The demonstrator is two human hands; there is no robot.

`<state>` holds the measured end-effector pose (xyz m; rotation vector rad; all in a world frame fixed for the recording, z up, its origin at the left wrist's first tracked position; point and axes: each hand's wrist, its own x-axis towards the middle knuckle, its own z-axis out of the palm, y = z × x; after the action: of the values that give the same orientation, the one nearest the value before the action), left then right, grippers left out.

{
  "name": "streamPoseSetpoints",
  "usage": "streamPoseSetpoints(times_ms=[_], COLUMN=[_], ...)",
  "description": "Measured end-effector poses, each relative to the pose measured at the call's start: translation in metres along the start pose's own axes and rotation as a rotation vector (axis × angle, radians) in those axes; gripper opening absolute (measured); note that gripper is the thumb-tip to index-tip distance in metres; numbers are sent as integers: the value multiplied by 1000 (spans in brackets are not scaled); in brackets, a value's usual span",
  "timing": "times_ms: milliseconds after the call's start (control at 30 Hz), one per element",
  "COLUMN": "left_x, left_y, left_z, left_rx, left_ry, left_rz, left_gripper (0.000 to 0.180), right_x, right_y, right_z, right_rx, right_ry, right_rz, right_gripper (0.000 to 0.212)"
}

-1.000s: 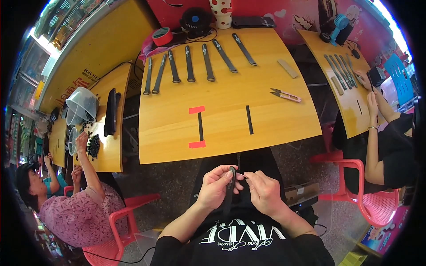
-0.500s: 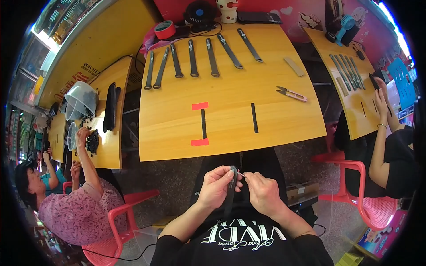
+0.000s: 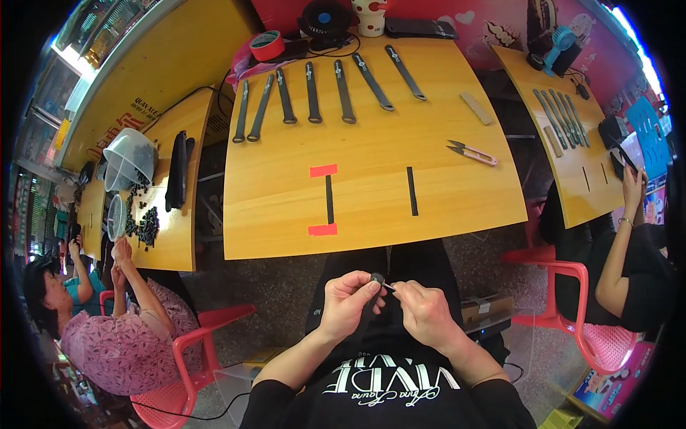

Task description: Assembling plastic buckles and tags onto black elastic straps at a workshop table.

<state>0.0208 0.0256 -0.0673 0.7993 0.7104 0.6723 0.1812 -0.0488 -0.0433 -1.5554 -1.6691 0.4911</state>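
Note:
Close to my body, below the table's front edge, my left hand (image 3: 348, 302) pinches the rounded end of a dark strap (image 3: 376, 277). The rest of that strap is hard to make out against my black shirt. My right hand (image 3: 427, 307) is closed on a thin metal needle-like tool (image 3: 388, 287), whose tip meets the strap's end. On the wooden table (image 3: 279, 193) in front of me lie several similar dark straps (image 3: 312, 96) in a row. Pink-handled thread snips (image 3: 474, 153) lie to the right.
A black strip (image 3: 329, 200) with red tape at both ends and another black strip (image 3: 411, 191) mark the table. A beige block (image 3: 474, 109), red tape roll (image 3: 266, 46) and black fan (image 3: 325, 20) lie farther off. People sit on both sides near red chairs (image 3: 564, 270).
In my hands the strap's end has tilted and turned slightly, the needle-like tool staying against it. The left co-worker's raised hand has come down toward their other hand.

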Motion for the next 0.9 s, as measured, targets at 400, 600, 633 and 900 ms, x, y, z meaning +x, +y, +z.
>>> streamPoseSetpoints(times_ms=[400,600,633,900], left_x=[-6,-3,-4,-3], left_y=[9,12,12,20], left_z=[10,6,5,5], left_rx=[347,294,314,600], left_ry=[8,25,32,-62], left_rz=[169,15,16,214], left_gripper=[6,6,5,6], right_x=[11,7,8,3], right_y=[13,17,17,17], right_z=[-5,4,7,3], right_rx=[654,-158,16,1298], right_ry=[-180,-31,-3,-276], right_rz=[267,-185,-124,726], right_gripper=[32,43,46,53])
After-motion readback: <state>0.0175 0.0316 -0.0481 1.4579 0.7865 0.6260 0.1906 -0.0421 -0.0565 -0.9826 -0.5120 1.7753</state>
